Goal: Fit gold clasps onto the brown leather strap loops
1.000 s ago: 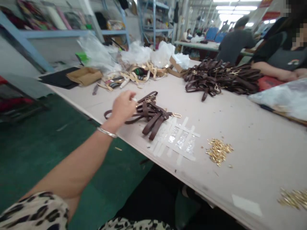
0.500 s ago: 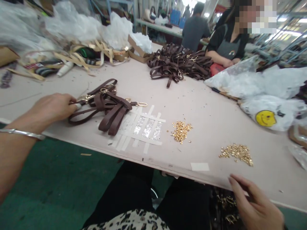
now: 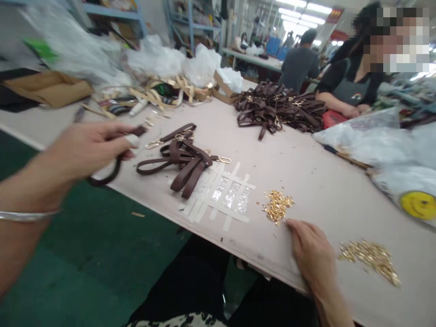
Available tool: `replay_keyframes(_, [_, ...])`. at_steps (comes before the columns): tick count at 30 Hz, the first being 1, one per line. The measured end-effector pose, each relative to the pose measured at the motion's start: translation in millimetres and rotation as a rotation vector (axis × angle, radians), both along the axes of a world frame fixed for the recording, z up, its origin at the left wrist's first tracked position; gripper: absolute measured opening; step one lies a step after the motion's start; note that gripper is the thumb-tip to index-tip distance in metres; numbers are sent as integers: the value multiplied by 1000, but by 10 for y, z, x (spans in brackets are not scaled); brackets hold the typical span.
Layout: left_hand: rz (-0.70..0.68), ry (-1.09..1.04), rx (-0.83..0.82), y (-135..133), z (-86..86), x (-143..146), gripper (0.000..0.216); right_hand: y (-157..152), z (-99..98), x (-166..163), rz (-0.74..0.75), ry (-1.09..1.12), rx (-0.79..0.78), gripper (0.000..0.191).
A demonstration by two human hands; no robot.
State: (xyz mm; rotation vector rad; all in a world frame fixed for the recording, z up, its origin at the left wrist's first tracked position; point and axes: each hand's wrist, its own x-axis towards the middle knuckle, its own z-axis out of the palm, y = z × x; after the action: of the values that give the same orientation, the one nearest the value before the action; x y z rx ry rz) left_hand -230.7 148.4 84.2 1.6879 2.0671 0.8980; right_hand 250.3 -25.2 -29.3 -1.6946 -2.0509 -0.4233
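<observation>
My left hand (image 3: 90,147) is raised over the table's left edge, closed round a dark brown leather strap (image 3: 108,178). A loop of it hangs below the fingers, and blurred gold hardware shows past the fingertips. Just right of that hand, several brown straps (image 3: 190,168) with gold clasps lie in a small heap. My right hand (image 3: 313,252) rests low over the table, fingers drawn together, tips at the near edge of a pile of small gold metal pieces (image 3: 277,205). Whether a piece is between them is hidden. Farther right lies a second gold pile (image 3: 371,260).
Pale tape strips hold a clear plastic patch (image 3: 231,193) on the table (image 3: 272,163). A large heap of brown straps (image 3: 279,106) lies at the back. Plastic bags (image 3: 368,141) sit right, ribbons (image 3: 160,93) and bags left. A person (image 3: 354,86) sits across.
My left hand has lifted a strap away from the small heap. My right hand has moved from the table's front edge to the nearer gold pile. The view has shifted left.
</observation>
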Motion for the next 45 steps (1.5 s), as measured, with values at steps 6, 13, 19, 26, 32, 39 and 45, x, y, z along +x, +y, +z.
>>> replay_keyframes(6, [-506,-986,-364,-643,-275,1009,32,65,-8,111,174,-38,12,23])
replay_keyframes(13, [-567,-1459,-666,-1022,-599,1688,26,-80,127,-108,-21,260,-28,16])
replay_keyframes(19, [-748,-1344,-767,-1214,-757,2093,31,-216,360,-705,45,827,46,18])
replay_keyframes(26, [-840,-1174,-659,-1264,-735,2203,30,-233,547,-901,52,490,11,16])
replay_keyframes(32, [-875,-1044,-602,-1279,-789,2215,35,-225,563,-842,99,407,-46,15])
replay_keyframes(39, [-930,-869,-402,-1336,-796,2189,37,-221,604,-857,140,428,-171,18])
replay_keyframes(45, [-1016,-694,-317,-1393,-772,2114,39,-290,589,-855,73,654,-261,18])
